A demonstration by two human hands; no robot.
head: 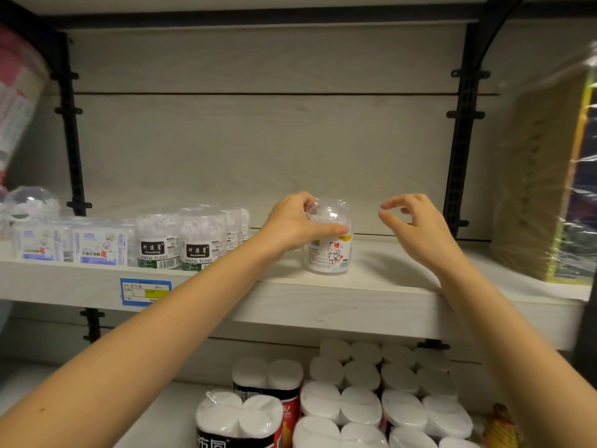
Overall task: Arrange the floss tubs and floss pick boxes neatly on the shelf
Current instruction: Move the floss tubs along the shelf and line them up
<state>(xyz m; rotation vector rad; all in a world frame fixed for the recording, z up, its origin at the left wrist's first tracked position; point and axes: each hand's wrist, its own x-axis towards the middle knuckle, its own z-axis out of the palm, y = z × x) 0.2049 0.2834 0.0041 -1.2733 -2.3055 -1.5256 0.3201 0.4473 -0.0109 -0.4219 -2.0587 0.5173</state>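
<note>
left hand [290,224] grips the cat-label tub [329,257]

the pale wooden shelf [339,305] spans the view. at its right end stands a tall plastic-wrapped bundle [536,189]. below the shelf, toward the right, sit packs of white paper rolls [355,396]. along the shelf's front edge at the left, dental floss tubs [181,242] stand upright in a close group, with more behind them. just left of those, two floss pick boxes [69,242] sit side by side, labels facing out. the cat-label tub stands upright near the middle of the shelf, close to the front edge and apart from the group. the left hand's fingers curl over its clear lid, thumb across the front. the right hand [416,227] hovers just right of the tub without touching it, fingers loosely bent and apart, holding nothing. a blue price label [145,291] is stuck on the front edge under the dental floss tubs.
</note>
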